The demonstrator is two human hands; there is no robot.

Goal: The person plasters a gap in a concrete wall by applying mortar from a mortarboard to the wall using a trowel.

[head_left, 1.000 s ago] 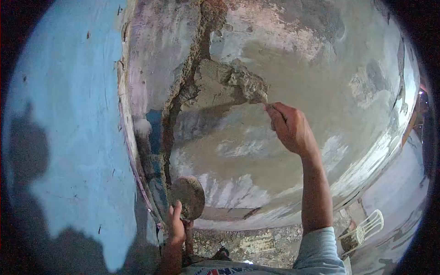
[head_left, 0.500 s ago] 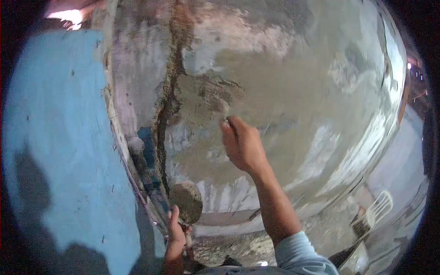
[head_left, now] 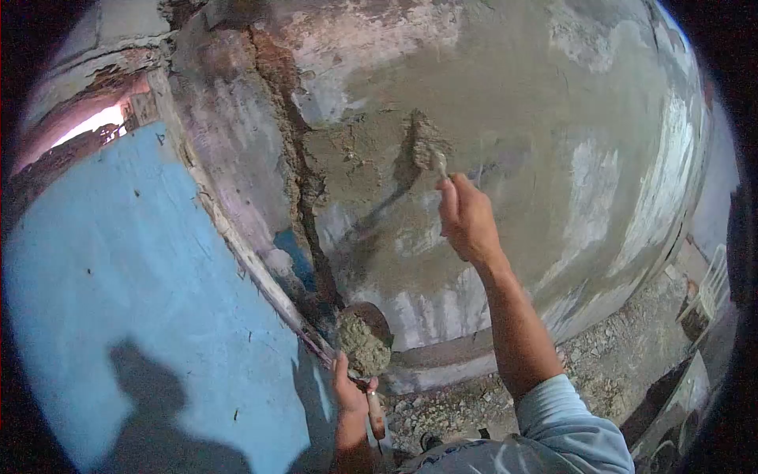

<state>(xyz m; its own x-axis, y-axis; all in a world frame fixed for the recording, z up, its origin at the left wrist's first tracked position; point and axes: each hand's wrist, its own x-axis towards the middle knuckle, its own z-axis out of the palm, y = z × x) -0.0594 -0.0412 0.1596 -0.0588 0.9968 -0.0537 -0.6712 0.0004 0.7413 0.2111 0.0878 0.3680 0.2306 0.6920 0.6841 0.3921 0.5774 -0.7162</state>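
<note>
My right hand (head_left: pixel 470 217) is closed round the handle of a small trowel (head_left: pixel 440 164), whose blade end is up against the wall. Wet mortar (head_left: pixel 426 142) lies at the blade and hides much of it. Lower down, my left hand (head_left: pixel 350 391) grips a round, dark pan (head_left: pixel 371 311) holding a heap of grey mortar (head_left: pixel 363 347). A wooden handle (head_left: pixel 376 415) sticks out below the fingers of that hand. The wall (head_left: pixel 513 158) has a fresh, damp coat of mortar across its middle.
A deep vertical crack (head_left: pixel 296 150) runs down the wall left of the trowel. Further left, a wooden frame strip (head_left: pixel 237 245) borders a blue panel (head_left: pixel 118 276) bearing a shadow. Rubble (head_left: pixel 466 407) covers the floor, and a white plastic chair (head_left: pixel 713 288) stands at the right.
My right hand has moved the trowel rightward along the wall, leaving a mortar ridge there. The view has tilted, and the pan now shows its mortar heap more openly.
</note>
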